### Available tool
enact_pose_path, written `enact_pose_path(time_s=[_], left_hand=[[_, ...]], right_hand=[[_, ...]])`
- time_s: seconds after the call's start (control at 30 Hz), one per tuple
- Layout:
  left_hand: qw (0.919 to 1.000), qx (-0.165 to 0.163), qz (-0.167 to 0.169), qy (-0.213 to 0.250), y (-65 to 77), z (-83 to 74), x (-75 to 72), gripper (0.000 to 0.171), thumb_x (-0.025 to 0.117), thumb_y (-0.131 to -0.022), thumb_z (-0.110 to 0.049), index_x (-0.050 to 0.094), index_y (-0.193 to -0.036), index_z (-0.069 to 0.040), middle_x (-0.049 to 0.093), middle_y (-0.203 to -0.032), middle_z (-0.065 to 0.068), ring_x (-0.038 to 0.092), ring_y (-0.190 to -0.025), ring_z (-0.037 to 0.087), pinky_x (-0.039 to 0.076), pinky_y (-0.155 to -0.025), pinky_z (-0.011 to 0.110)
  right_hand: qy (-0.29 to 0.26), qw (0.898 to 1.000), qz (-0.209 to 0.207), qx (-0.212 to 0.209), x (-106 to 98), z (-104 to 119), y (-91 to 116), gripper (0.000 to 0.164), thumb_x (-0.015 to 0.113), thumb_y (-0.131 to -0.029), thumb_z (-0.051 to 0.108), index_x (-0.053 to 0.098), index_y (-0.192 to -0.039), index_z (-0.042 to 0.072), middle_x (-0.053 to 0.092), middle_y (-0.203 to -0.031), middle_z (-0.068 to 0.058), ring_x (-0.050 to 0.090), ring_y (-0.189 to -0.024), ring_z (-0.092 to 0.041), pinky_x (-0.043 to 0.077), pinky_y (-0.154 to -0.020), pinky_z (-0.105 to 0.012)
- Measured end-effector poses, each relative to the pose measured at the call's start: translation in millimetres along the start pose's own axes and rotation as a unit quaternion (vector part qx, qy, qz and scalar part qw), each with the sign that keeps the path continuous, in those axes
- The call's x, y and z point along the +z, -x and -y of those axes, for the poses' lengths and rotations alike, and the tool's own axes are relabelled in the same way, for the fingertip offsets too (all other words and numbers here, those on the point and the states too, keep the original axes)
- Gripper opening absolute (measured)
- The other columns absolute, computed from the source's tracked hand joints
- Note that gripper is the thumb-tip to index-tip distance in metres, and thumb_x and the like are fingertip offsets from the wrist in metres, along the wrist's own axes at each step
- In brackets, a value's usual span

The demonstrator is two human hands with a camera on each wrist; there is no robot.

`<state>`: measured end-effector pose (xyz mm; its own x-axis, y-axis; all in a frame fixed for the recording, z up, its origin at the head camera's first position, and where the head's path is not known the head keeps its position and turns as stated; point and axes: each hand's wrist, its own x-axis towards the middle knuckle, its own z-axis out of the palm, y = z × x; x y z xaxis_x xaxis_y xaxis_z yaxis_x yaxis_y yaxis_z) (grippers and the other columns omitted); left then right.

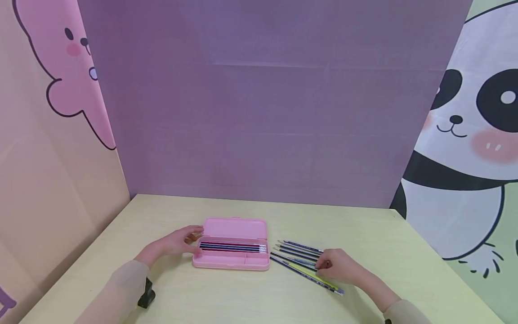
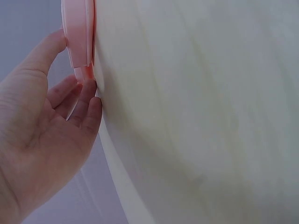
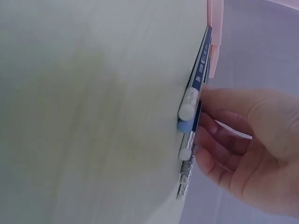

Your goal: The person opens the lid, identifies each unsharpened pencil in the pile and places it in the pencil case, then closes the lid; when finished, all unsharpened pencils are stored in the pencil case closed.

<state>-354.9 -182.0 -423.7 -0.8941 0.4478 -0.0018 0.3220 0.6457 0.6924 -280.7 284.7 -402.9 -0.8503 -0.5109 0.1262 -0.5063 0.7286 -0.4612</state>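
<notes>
A pink pencil case (image 1: 220,260) lies with its lid (image 1: 234,228) folded back. Inside it, several dark striped pencils (image 1: 230,247) lie side by side, white eraser ends to the right. My left hand (image 1: 178,241) grips the case's left end, thumb at the front part and curled fingers by the lid. To the right of the case, several dark blue pencils (image 1: 299,246) and a yellow-green pencil (image 1: 309,272) lie loosely fanned. My right hand (image 1: 340,266) pinches a dark pencil (image 3: 200,109) among them, thumb and fingertips near the eraser ends.
The pale wooden table (image 1: 182,292) ends at a purple panel (image 1: 259,112) behind. A panda picture (image 1: 465,148) covers the right wall, a pink cartoon animal (image 1: 69,58) the left. A black strap piece (image 1: 147,294) sits at my left wrist.
</notes>
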Motion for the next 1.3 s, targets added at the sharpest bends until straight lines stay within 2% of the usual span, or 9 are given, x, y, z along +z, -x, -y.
enact_pose_path(time_s=[0.1, 0.47, 0.7, 1.03, 1.3], left_hand=[[1.0, -0.005, -0.002, 0.004, -0.4, 0.9, -0.1, 0.076, 0.076, -0.079, -0.026, 0.038, -0.141, -0.005, 0.045, -0.138, 0.017, 0.049, -0.117, 0.033, 0.043, -0.1, 0.048], [1.0, 0.001, 0.001, 0.003, -1.5, 3.0, -0.6, 0.077, 0.076, -0.078, -0.028, 0.038, -0.141, -0.005, 0.045, -0.139, 0.018, 0.049, -0.117, 0.033, 0.044, -0.1, 0.048], [1.0, -0.006, 0.003, 0.001, -2.3, 3.5, -0.6, 0.078, 0.076, -0.078, -0.03, 0.037, -0.142, -0.006, 0.045, -0.139, 0.016, 0.049, -0.117, 0.031, 0.043, -0.101, 0.048], [1.0, -0.005, 0.004, 0.001, -2.1, 3.3, -1.4, 0.078, 0.075, -0.079, -0.03, 0.037, -0.142, -0.006, 0.045, -0.139, 0.016, 0.049, -0.117, 0.031, 0.042, -0.101, 0.048], [1.0, 0.001, 0.006, -0.002, -0.9, 1.6, -1.2, 0.077, 0.075, -0.079, -0.029, 0.037, -0.142, -0.005, 0.045, -0.139, 0.018, 0.049, -0.117, 0.033, 0.043, -0.101, 0.048]], right_hand=[[0.013, 1.0, -0.007, 0.0, -0.5, -0.5, 0.2, 0.007, 0.072, -0.078, 0.01, 0.069, -0.082, 0.006, 0.062, -0.078, 0.002, 0.052, -0.069, 0.001, 0.049, -0.06, -0.019], [0.014, 1.0, -0.016, -0.001, -3.8, -1.4, 1.3, 0.004, 0.065, -0.083, 0.009, 0.065, -0.079, 0.007, 0.059, -0.074, 0.006, 0.047, -0.065, 0.004, 0.045, -0.058, -0.019], [0.031, 0.998, -0.041, -0.02, -9.4, -1.4, -1.4, 0.004, 0.065, -0.085, 0.009, 0.065, -0.08, 0.008, 0.063, -0.076, 0.006, 0.052, -0.067, 0.004, 0.048, -0.06, -0.02], [0.037, 0.996, -0.074, -0.012, -12.3, 6.8, -12.5, 0.006, 0.066, -0.087, 0.014, 0.066, -0.084, 0.008, 0.061, -0.076, 0.008, 0.049, -0.066, 0.003, 0.045, -0.058, -0.019], [0.03, 0.996, -0.085, -0.008, -8.0, 13.2, -28.5, 0.005, 0.064, -0.088, 0.015, 0.067, -0.089, 0.012, 0.061, -0.078, 0.008, 0.05, -0.067, 0.0, 0.045, -0.057, -0.02]])
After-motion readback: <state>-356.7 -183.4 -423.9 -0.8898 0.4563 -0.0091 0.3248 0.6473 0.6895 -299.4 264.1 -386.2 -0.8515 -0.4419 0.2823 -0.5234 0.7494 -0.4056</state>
